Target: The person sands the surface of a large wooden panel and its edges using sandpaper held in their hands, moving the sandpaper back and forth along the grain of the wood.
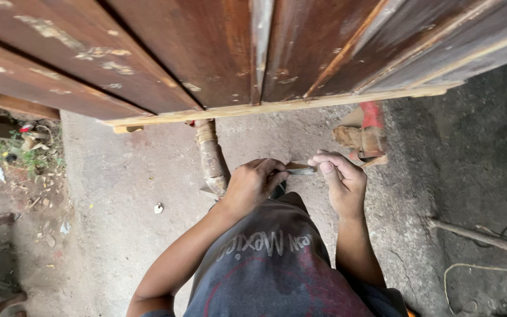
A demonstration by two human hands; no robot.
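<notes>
Head view looks straight down past a grey shirt to two bare hands held close together above the concrete floor. Between them lies a small metal blade — a flat, narrow piece whose long axis runs left to right, almost level. The left hand curls over its near end, fingers folded tight, so the grip there is pressed together on the blade; how much of it sits inside the fist I cannot tell. The right hand meets the far end, thumb and forefinger pinching the tip. Both hands are about equally near — the blade bridges the gap between them. Ahead, a dark wooden door lies flat across the top of the frame, its pale edge just beyond the knuckles, with a turned wooden leg under it beside the left hand.
</notes>
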